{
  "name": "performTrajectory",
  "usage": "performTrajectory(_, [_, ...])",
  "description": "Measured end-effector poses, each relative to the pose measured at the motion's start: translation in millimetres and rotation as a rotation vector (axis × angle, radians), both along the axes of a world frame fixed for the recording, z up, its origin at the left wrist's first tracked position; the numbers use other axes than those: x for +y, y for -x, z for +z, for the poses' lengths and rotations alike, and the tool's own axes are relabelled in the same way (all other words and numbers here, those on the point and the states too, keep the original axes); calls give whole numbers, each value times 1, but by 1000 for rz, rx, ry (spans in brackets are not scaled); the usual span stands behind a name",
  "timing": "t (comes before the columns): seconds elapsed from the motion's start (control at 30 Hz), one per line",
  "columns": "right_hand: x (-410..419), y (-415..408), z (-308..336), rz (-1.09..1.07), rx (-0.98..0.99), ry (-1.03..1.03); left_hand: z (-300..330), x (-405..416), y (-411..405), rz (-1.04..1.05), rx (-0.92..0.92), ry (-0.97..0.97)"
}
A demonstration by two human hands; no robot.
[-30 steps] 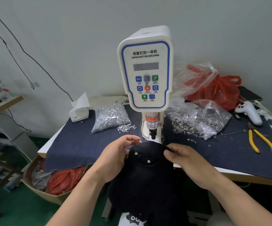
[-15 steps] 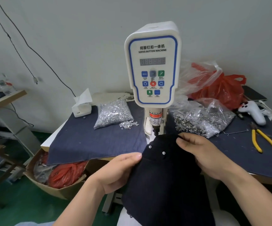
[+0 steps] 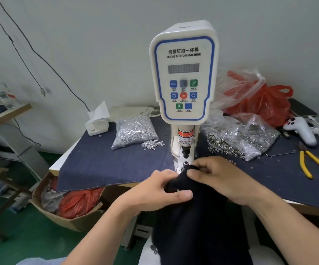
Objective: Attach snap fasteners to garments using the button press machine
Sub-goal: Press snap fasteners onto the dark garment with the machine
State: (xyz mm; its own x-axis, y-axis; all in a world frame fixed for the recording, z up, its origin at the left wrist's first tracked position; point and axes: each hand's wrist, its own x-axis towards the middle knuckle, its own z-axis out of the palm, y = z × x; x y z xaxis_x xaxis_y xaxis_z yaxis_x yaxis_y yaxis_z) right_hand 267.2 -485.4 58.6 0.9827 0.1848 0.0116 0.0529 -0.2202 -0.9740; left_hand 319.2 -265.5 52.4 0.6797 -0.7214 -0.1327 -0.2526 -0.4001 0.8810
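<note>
A white servo button machine point(image 3: 183, 73) stands at the table's middle, its press head point(image 3: 185, 150) just above the lower die point(image 3: 185, 163). A dark navy garment point(image 3: 198, 222) hangs down from the front edge, its top bunched right in front of the die. My left hand point(image 3: 160, 192) pinches the garment's upper left edge, thumb over a small silver snap point(image 3: 177, 190). My right hand point(image 3: 217, 176) grips the top edge beside the die, fingers curled over the cloth.
A bag of silver snap caps point(image 3: 133, 131) lies left of the machine, a bag of ring parts point(image 3: 240, 138) on the right. Yellow pliers point(image 3: 315, 165), a white handheld device point(image 3: 302, 131), red plastic bags point(image 3: 259, 100) and a tissue box point(image 3: 97, 123) sit around. A cardboard box point(image 3: 63, 207) stands below left.
Both hands came together at the garment's top edge and gathered it in front of the die. The left hand rose from the cloth's side to pinch near the snap.
</note>
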Motion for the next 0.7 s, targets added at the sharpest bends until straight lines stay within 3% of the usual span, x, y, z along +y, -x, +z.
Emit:
performTrajectory(0.03, [1,-2,1,-5,-11,63,-4,2,-2,10,17,29])
performTrajectory(0.1, [-6,-5,3,-23,21,170,-6,8,-6,103,247,200])
performTrajectory(0.17, [-20,-7,5,40,88,430,-7,15,-11,161,443,375])
performTrajectory(0.23, [-34,-7,0,132,155,547,-9,17,-14,205,486,435])
performTrajectory(0.27, [-38,-6,-4,145,178,452,-13,18,-16,227,463,421])
performTrajectory(0.37, [-42,-5,-22,58,234,-90,-18,14,-20,265,294,272])
performTrajectory(0.43, [-40,-5,-27,12,277,-285,-21,9,-25,303,206,227])
performTrajectory(0.5, [-38,-9,-30,-27,305,-338,-22,3,-32,341,155,227])
performTrajectory(0.7, [-37,-27,-31,-133,235,-184,-26,-15,-50,390,106,267])
